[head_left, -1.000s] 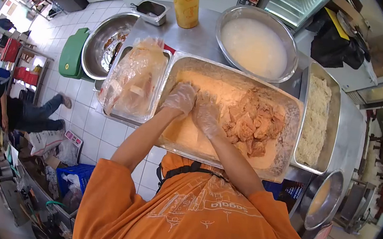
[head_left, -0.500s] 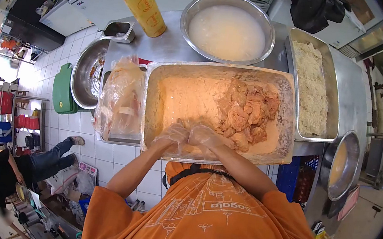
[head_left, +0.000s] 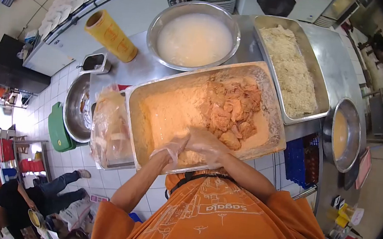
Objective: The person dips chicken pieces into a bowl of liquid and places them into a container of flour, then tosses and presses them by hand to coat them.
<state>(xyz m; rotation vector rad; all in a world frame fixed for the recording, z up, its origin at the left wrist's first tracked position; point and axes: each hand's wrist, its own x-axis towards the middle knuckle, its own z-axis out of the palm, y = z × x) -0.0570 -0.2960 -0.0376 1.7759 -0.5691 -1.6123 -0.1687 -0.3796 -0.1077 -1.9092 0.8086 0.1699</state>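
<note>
My two hands, in clear plastic gloves, meet over the near side of a big metal tray (head_left: 135,117). Orange-tinted flour (head_left: 168,112) covers its floor, and a heap of coated raw chicken pieces (head_left: 235,109) lies on the right half. My left hand (head_left: 171,149) is low at the near wall, its fingers stretched toward the other hand. Close against it, my right hand (head_left: 206,144) lies across the flour with fingers extended leftward, somewhat blurred. Neither hand shows a piece in it. The chicken is just beyond my right hand.
Behind the tray stands a bowl of cloudy liquid (head_left: 196,39), with a roll of plastic wrap (head_left: 112,35) to its left. A pan of pale crumbly coating (head_left: 293,67) is at right. Bagged food (head_left: 111,126) sits at left. Another person (head_left: 19,198) stands at lower left.
The view has turned, so the tray now appears tilted. My right hand has come out of the flour and lies over toward my left hand; the chicken heap looks unchanged.
</note>
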